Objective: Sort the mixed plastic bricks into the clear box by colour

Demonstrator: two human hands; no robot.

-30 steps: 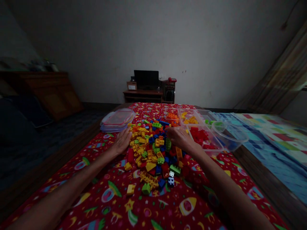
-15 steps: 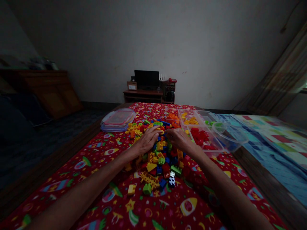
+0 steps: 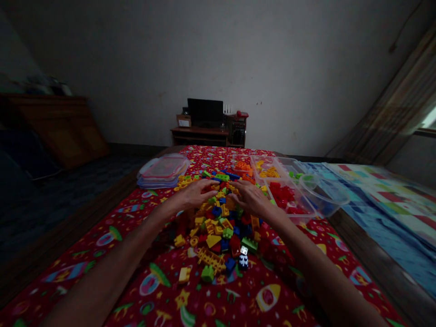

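Note:
A loose heap of toy building blocks [image 3: 213, 228] in yellow, blue, green, red and orange spreads over the red patterned cloth [image 3: 211, 309]. At the heap's far left part is my left hand [image 3: 196, 194], its fingers stretched out and thumb apart, with no block visible in it. Facing it from the right, my right hand [image 3: 251, 197] has a gap between thumb and fingers and shows nothing held. Blocks lie between and beneath both hands. Nearer me are a yellow lattice-like piece [image 3: 211, 260], a green block [image 3: 207, 273] and a black-and-white block [image 3: 243, 258].
Right of the heap, clear compartment containers hold red blocks [image 3: 282, 194], yellow blocks [image 3: 269, 171] and green blocks [image 3: 295, 175]. A round clear tub [image 3: 335, 193] stands beside them, with blue pieces in it. Stacked clear lids [image 3: 163, 170] lie at the left. A bed [image 3: 391, 200] adjoins the right.
My hands have moved apart, the left one to the left, and the fingers of both have spread. More blocks show between them. The view has shifted slightly.

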